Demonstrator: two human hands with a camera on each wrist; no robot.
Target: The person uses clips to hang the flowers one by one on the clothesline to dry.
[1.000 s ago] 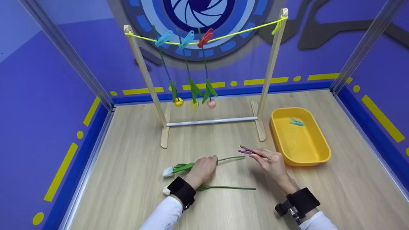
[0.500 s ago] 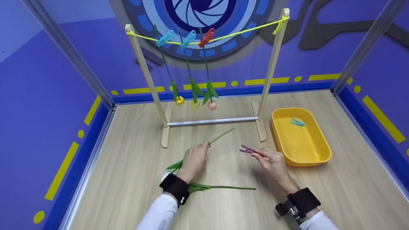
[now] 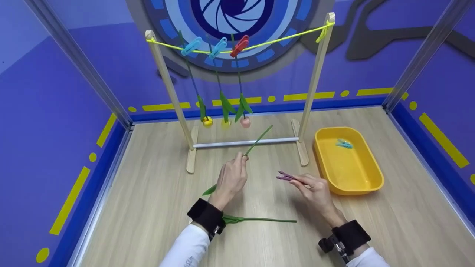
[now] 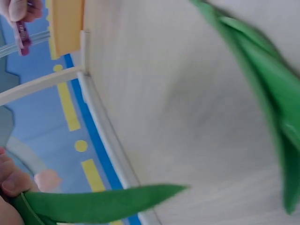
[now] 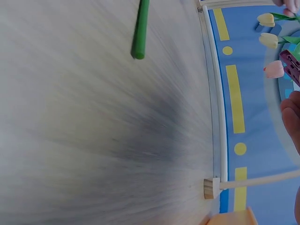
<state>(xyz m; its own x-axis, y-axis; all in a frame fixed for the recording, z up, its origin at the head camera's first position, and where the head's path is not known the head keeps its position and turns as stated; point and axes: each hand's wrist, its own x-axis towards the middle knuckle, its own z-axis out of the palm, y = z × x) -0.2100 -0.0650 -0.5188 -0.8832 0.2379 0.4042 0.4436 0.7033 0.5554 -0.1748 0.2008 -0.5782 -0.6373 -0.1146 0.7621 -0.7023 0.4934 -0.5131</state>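
In the head view my left hand [image 3: 231, 178] grips an artificial tulip [image 3: 259, 139] by its green stem, which slants up to the right in front of the rack's bar. The bloom is hidden behind the hand and wrist; a green leaf [image 4: 103, 204] shows in the left wrist view. My right hand [image 3: 315, 191] pinches a purple clothespin [image 3: 285, 176], its forked end towards the left. Another tulip [image 3: 269, 220] lies on the table below, its bloom covered by the left wrist. Yellow [image 3: 207, 121], pale yellow [image 3: 226, 122] and pink [image 3: 245, 122] tulips hang upside down from the line.
A wooden rack [image 3: 315, 78] carries a yellow cord [image 3: 285, 38] with two blue clothespins [image 3: 191, 46] and a red clothespin [image 3: 240, 46]. On the right stands a yellow basin [image 3: 349, 174] with teal clothespins [image 3: 344, 143] inside. Blue panels enclose the table.
My left hand has lifted the blue-white tulip off the table and moved it up and forward, its stem now tilting upward. The right hand with the purple clothespin has hardly moved.
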